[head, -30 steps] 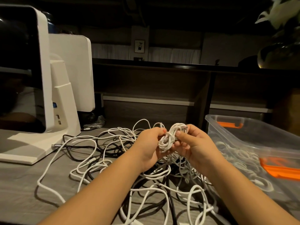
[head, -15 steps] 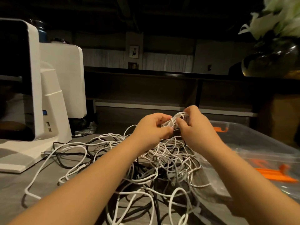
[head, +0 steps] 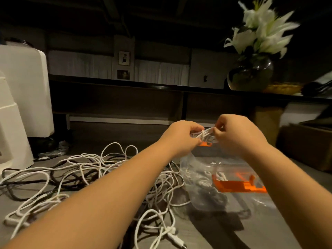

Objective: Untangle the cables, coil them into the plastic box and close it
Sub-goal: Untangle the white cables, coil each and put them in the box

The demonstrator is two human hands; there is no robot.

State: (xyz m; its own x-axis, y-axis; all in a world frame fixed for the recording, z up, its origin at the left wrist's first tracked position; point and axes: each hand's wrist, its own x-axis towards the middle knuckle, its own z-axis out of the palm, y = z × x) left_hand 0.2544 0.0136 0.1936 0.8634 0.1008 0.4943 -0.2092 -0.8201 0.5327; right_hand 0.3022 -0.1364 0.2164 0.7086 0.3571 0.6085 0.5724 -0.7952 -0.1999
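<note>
— Which step are you on?
— Coiling: your left hand (head: 181, 136) and right hand (head: 235, 134) both pinch the small white coil (head: 204, 136) above the plastic box (head: 201, 178).
— Next?
— Probably lower it into that box; the tangle (head: 86, 169) waits left of it.

Grey wood-grain table (head: 224, 236) at the bottom of the frame, matt and lightly streaked. Across its lower left, the cables (head: 86, 169): white ones with a rough braided look, dark ones duller and smoother. Lower right, the plastic box (head: 203, 200) is clear, thin and faintly shiny, with glossy orange plastic clips. Far left, smooth matt white plastic casing (head: 23, 90). Upper right, a dark glossy glass vase (head: 250, 74) catching highlights.
</note>
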